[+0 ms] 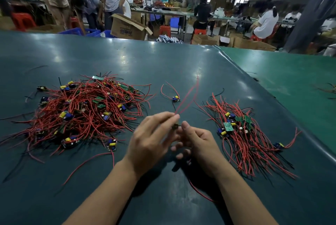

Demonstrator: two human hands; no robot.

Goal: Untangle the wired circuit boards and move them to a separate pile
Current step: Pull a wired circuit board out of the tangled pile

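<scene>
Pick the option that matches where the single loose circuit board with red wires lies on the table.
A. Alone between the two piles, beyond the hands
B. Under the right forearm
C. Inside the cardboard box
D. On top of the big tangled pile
A: the single board lies by itself on the table, apart from the big tangled pile on the left and the smaller pile on the right.

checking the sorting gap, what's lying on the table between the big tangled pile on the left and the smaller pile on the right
In the head view, one loose circuit board with red wires lies on the table between the tangled pile and the sorted pile.
</scene>
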